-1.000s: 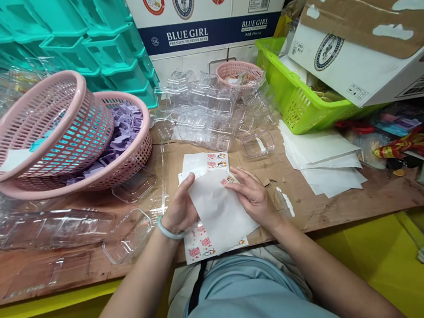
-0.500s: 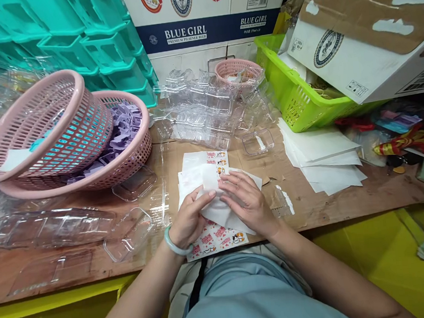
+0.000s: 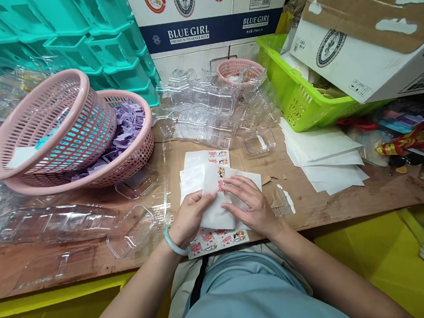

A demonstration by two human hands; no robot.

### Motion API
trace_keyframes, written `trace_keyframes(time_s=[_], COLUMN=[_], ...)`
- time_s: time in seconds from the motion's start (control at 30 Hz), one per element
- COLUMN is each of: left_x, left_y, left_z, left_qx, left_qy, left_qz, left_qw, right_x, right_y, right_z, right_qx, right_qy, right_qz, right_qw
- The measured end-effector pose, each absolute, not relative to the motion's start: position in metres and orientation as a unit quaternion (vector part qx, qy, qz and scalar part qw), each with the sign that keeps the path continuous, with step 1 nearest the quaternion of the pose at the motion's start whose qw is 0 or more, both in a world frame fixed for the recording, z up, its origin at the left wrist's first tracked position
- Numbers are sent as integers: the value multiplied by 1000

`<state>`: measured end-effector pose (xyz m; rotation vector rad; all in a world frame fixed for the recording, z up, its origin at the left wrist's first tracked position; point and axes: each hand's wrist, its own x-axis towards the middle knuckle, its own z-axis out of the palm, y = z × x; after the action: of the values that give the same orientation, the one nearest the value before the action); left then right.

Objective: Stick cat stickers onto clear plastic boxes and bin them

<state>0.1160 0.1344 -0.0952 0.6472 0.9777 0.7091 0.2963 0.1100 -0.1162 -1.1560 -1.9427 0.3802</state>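
Observation:
My left hand (image 3: 191, 213), with a pale green bangle at the wrist, grips the left edge of a white paper sheet (image 3: 217, 218), thumb on top. A strip of that sheet near my fingers shows red lettering and cartoon cats. My right hand (image 3: 251, 202) rests over the sheet's right side, fingers stretched and thumb apart from them; its fingertips touch the printed strip. Beneath lie more white sheets (image 3: 191, 176) and a printed cat sticker sheet (image 3: 220, 240) close to my body. Whether a backing is being separated is hidden by my fingers.
Pink baskets (image 3: 136, 151) with purple pieces stand left, beside clear plastic trays (image 3: 61, 223). More clear packaging (image 3: 203, 110) lies behind the sheets. White papers (image 3: 325, 163) are at right, below a green basket (image 3: 304, 100) and a carton (image 3: 337, 62). Teal bins (image 3: 111, 43) are stacked behind.
The sheet between my hands now lies flatter and wider, with more of its white face and printed strip showing. Both hands have stayed nearly in place.

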Motion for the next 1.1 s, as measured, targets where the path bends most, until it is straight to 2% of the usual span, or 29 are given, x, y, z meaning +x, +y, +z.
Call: trace_keyframes(time_s=[0.2, 0.37, 0.7, 0.77, 0.87, 0.93, 1.0, 1.03, 1.1], left_x=[126, 122, 124, 125, 131, 135, 138, 138, 137], left_y=[128, 130, 131, 131, 131, 137, 147, 154, 165], left_z=[-98, -93, -82, -82, -86, -92, -98, -100, -100], left_qx=[364, 481, 613, 617, 570, 518, 509, 534, 618], left_qy=[406, 409, 413, 412, 409, 417, 431, 441, 479], left_qz=[361, 317, 317, 310, 287, 256, 220, 205, 230], left_qw=[756, 707, 594, 595, 652, 702, 712, 692, 580], right_x=[288, 291, 284, 282, 292, 312, 339, 353, 374], right_y=[112, 114, 104, 104, 111, 120, 129, 132, 134], right_z=[-124, -121, -104, -102, -99, -96, -89, -84, -72], right_qx=[-477, -460, -511, -527, -508, -485, -475, -475, -491], right_qy=[-735, -698, -552, -489, -354, -290, -254, -239, -236], right_qz=[168, 258, 391, 438, 502, 490, 428, 383, 250], right_qw=[453, 485, 531, 540, 604, 664, 725, 756, 801])
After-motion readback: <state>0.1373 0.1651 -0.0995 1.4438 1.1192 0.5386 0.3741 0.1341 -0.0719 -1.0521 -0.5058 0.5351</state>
